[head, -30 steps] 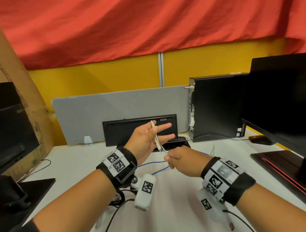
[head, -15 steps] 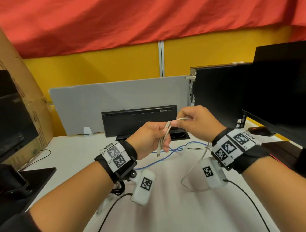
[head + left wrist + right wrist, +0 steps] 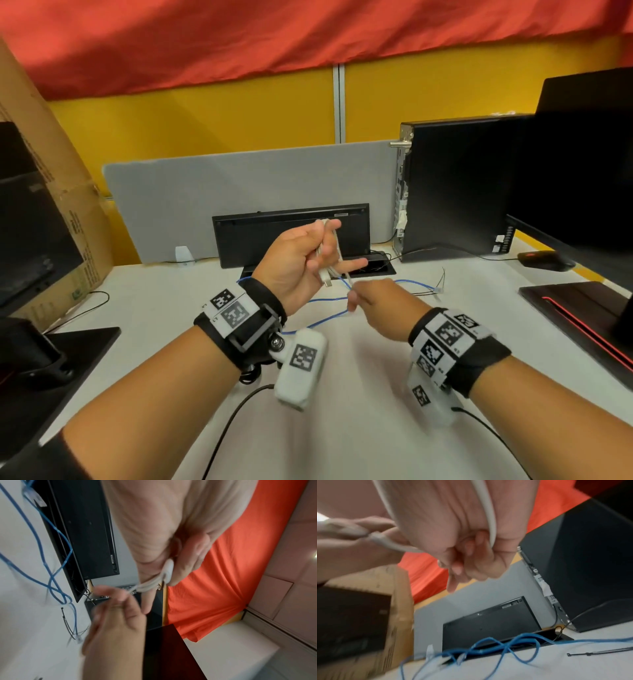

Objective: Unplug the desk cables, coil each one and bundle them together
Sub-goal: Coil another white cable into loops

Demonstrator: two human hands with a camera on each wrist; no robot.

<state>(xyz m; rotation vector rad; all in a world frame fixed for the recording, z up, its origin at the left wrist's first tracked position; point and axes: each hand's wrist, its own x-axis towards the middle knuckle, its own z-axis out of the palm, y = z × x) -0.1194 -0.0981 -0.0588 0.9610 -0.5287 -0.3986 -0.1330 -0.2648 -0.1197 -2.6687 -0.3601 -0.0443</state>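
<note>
While the left hand [image 3: 301,260] pinches the white cable [image 3: 330,253] loops above the counter [image 3: 342,428], right hand [image 3: 380,305] grips the tail — feed each wrap same size, keep tension light. Blue cable [image 3: 329,308] lies uncoiled on the counter.

A white desk [image 3: 342,428] runs up to a grey divider panel [image 3: 250,195], behind which stands a yellow partition wall [image 3: 205,120] with red cloth [image 3: 274,34] draped along its top. A cardboard box [image 3: 51,192] leans at the left; a black computer tower [image 3: 455,185] and dark monitor [image 3: 582,164] stand at the right
</note>
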